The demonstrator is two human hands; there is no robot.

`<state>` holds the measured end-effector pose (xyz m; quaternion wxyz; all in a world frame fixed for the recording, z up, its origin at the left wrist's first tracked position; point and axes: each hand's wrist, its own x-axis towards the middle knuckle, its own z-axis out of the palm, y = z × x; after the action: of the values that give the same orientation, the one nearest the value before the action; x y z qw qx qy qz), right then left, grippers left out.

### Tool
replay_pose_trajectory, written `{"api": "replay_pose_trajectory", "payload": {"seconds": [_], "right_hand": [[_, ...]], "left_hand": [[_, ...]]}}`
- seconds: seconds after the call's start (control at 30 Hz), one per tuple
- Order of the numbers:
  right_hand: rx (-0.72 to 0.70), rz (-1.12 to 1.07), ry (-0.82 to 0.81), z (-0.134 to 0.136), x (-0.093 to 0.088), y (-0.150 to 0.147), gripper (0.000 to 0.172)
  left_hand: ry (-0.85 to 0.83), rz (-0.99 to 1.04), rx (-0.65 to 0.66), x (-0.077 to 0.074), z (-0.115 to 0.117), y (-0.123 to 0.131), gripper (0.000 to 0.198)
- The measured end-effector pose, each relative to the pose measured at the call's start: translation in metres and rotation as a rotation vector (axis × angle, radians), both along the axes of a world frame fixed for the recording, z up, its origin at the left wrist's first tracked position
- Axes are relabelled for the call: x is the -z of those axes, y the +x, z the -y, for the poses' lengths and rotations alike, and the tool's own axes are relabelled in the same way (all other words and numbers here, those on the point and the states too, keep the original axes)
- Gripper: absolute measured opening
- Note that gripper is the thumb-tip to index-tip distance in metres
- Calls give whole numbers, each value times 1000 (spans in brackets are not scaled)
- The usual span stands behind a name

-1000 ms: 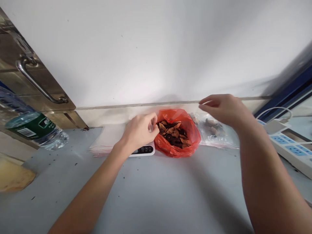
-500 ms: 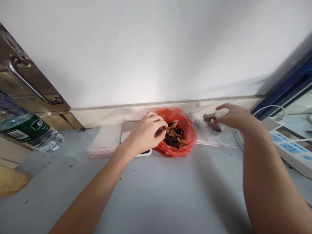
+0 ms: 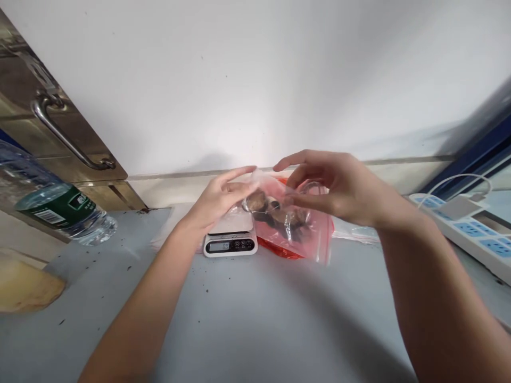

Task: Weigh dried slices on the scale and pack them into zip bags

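Both hands hold a clear zip bag [image 3: 291, 223] with brown dried pieces inside, lifted above the grey table. My left hand [image 3: 217, 197] grips the bag's left top edge with fingers pressed on it. My right hand [image 3: 335, 183] pinches the bag's right top part. Behind the bag, partly hidden, lies a red plastic bag [image 3: 275, 247]. A small white digital scale [image 3: 230, 242] stands just below my left hand, its display facing me.
A water bottle [image 3: 51, 205] lies at the left by a metal door with a handle [image 3: 67, 141]. Flat clear bags [image 3: 163, 239] sit left of the scale. A white power strip [image 3: 475, 234] with a cable is at the right. White wall behind.
My right hand picked the clear bag of brown pieces up from the right and brought it to the middle. My left hand left the red bag and took hold of the clear bag.
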<state>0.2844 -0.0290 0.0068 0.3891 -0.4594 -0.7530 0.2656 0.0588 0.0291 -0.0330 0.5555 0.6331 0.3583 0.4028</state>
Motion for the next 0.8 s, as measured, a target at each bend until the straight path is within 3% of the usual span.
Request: {"api": "replay_pose_trajectory", "payload": {"seconds": [0.1,0.17,0.27,0.4,0.5,0.53,0.6,0.7,0.8], "right_hand": [[180,-23,-81,-7,9,-6,57],[256,-47,-225,-12,13,-6,58],[137,-109,-448,-17,17,-6,48],[34,-201,-547,-21,20,-13,47],[-10,-169,-547,-23,25,-19,47],[-24,-158,-527,-24,28,-21,49],[-43,-144,-478,-26,33,-25,52],[-49,-153,-424,-29,41,-29,53],[-43,-212,-395,-30,44,-32,53]], "left_hand": [[2,46,-48,0,-3,-7,70],[6,104,-127,0,-6,-13,69],[15,120,-229,-1,-13,-22,68],[71,-16,-348,3,-21,-32,64],[294,-248,-506,6,-23,-34,43],[382,-320,-507,6,-22,-33,31],[475,-425,-331,4,-16,-29,6],[377,-503,123,-1,-3,-23,27],[368,-544,239,-4,4,-18,23]]}}
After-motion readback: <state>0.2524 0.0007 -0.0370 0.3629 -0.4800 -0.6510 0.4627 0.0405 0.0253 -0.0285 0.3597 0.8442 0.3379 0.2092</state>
